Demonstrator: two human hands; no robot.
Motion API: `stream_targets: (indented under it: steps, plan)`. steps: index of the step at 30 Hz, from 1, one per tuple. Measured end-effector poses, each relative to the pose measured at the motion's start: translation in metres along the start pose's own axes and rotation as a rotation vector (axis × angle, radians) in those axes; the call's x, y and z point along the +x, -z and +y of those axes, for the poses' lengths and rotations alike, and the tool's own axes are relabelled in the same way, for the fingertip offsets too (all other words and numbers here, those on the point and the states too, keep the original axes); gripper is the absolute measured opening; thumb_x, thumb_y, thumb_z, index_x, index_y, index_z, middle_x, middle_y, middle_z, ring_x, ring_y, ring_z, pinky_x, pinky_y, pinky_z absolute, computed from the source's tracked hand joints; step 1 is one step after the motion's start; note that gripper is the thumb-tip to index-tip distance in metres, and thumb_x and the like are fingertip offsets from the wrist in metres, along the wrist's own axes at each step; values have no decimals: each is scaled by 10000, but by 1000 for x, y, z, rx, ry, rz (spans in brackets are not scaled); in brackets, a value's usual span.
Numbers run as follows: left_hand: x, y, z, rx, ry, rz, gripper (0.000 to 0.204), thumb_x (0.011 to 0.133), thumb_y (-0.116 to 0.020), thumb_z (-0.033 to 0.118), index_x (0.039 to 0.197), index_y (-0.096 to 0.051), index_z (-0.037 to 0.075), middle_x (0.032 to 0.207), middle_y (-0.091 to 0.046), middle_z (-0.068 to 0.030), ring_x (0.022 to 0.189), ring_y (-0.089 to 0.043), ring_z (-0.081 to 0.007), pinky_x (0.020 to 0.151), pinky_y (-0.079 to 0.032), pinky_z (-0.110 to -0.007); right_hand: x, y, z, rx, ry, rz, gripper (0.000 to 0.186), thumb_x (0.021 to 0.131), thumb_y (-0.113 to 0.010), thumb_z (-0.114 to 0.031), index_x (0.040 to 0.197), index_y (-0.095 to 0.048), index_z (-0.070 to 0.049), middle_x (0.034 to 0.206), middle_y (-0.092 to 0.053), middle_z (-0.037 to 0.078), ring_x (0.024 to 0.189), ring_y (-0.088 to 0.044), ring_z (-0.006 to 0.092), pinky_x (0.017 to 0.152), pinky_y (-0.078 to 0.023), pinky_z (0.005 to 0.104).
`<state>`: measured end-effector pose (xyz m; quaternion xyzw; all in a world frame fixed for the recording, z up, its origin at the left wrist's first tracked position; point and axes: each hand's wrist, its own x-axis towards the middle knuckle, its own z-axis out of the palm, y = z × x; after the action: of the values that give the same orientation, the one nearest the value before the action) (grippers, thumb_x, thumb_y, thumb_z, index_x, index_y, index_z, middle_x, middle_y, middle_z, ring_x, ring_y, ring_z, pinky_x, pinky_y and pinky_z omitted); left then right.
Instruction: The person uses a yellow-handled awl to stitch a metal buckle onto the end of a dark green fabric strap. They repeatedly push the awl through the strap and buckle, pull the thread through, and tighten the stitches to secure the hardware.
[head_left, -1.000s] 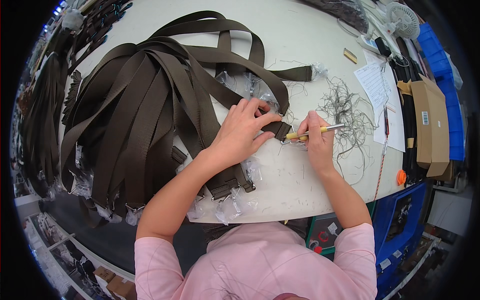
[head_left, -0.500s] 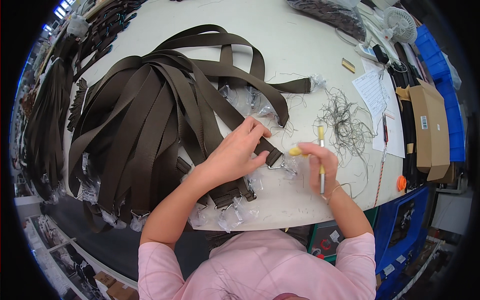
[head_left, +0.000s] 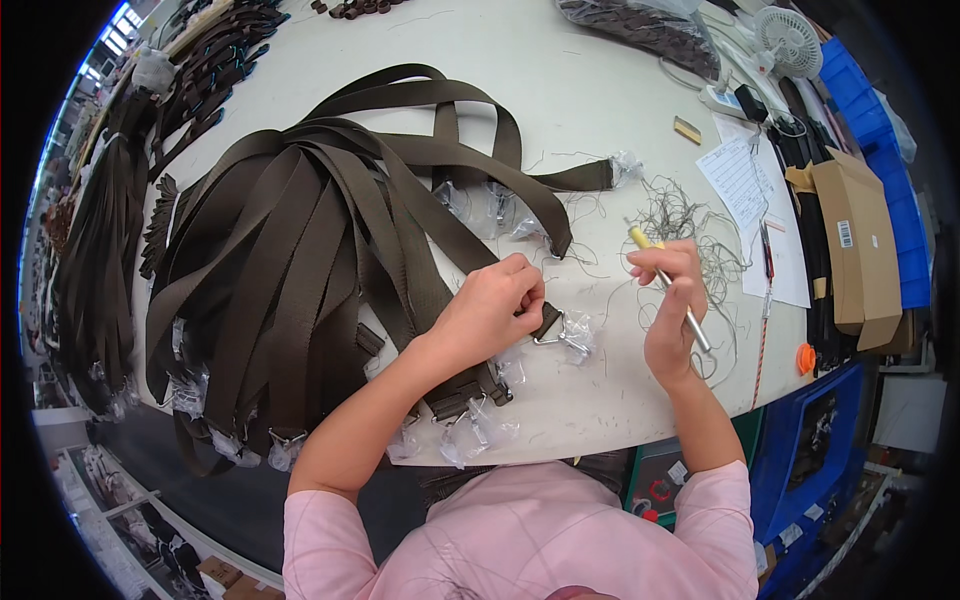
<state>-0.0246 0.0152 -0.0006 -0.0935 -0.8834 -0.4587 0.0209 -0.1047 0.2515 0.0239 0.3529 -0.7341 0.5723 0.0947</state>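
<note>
My left hand (head_left: 488, 308) is closed with bent fingers on a dark brown webbing strap (head_left: 455, 240), close to its folded end. Past my fingers a metal ring wrapped in clear plastic (head_left: 576, 338) lies on the table. To the right, my right hand (head_left: 672, 318) is raised over the table, closed around a slim pen-shaped tool (head_left: 696, 330) with a silver barrel and a yellow section near its upper end. The tool slants up to the left, apart from the strap. Its exact kind cannot be made out.
A large heap of similar straps (head_left: 290, 240) covers the table's left half, several ends with plastic-wrapped hardware. Loose dark threads (head_left: 690, 215) lie beyond my right hand. Farther right are paper sheets (head_left: 735, 185), a cardboard box (head_left: 850, 250), an orange disc (head_left: 805, 358) and a small fan (head_left: 787, 42).
My right hand has drawn away to the right from the strap end, and the tool has tipped from upright to slanted. My left hand's fingers have closed more on the strap.
</note>
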Motion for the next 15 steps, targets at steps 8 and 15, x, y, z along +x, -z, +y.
stream_targets:
  steps: [8, 15]
  plan:
    - [5, 3, -1, -220, 159, -22, 97, 874, -726, 37, 921, -698, -43, 810, -706, -66, 716, -664, -110, 702, -559, -267, -13, -38, 13, 457, -749, -15, 542, 1142, -428, -418, 760, -603, -76, 647, -597, 3, 551, -700, 138, 438, -343, 207]
    - [5, 2, -4, -286, 232, -31, 134, 917, -721, 76, 930, -712, -57, 781, -700, -34, 710, -638, -76, 691, -551, -248, -14, -41, 13, 398, -706, 11, 536, 1140, -446, -419, 777, -608, -60, 659, -587, 3, 567, -697, 127, 443, -323, 205]
